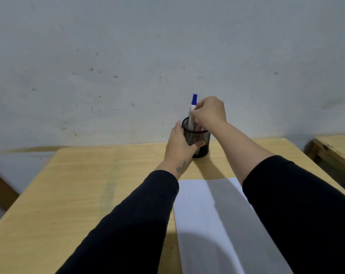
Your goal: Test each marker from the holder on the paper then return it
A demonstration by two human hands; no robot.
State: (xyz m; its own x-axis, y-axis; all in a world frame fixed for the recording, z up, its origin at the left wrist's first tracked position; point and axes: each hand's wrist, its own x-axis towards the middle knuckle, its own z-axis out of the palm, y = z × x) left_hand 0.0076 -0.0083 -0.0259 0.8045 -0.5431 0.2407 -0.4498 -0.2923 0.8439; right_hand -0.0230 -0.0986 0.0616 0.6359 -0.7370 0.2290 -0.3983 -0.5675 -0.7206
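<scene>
At the far edge of the wooden table (84, 186), against the grey wall (128, 56): black mesh holder (199, 139), upright, clasped round its left side by the left hand (179, 145), thumb across the front. Right hand (209, 112) above the rim, fingertips pinched on a white marker (193, 111) with blue cap, nearly upright, lower end inside the holder. More markers dimly seen inside, count unclear. White paper (207, 224) flat on the near part of the table, between two dark sleeves, partly shadowed.
</scene>
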